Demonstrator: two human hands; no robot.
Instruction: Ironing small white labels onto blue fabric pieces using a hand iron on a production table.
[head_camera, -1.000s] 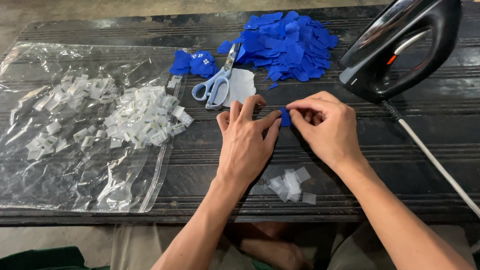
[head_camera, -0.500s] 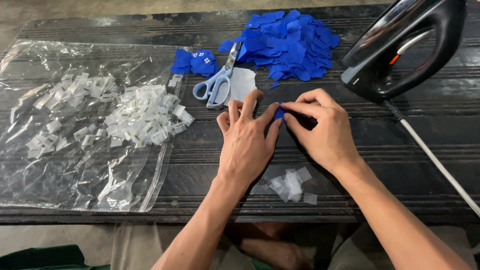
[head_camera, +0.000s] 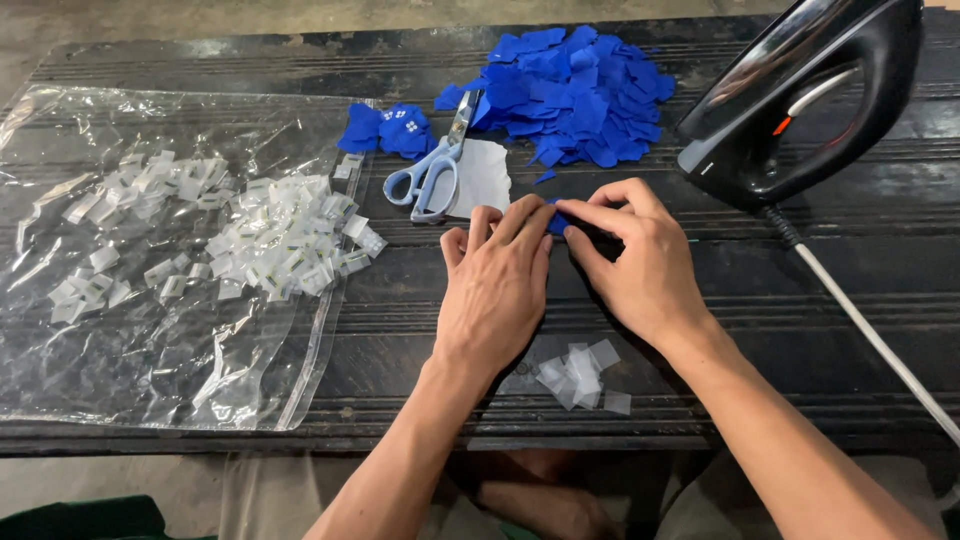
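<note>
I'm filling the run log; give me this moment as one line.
left hand: pressing blue piece | right hand: pinching same piece | near: scissors, blue pile, iron

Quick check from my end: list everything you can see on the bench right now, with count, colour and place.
Blue fabric pieces: a large pile, blue, bench top centre.
Small blue stack: a few pieces, blue, left of the scissors.
Scissors: one pair, light blue handles, beside the white patch.
White patch: one, white, under the scissors.
Clear plastic bag: one, transparent, left side of the bench.
White tags: many, white, spread on the bag.
Clear squares: small heap, translucent, near edge between the wrists.
Iron: one, black, upper right, white cord trailing.
Bench: one, dark wood.
Left hand: pressing a small blue piece.
Right hand: pinching the same piece.
</note>
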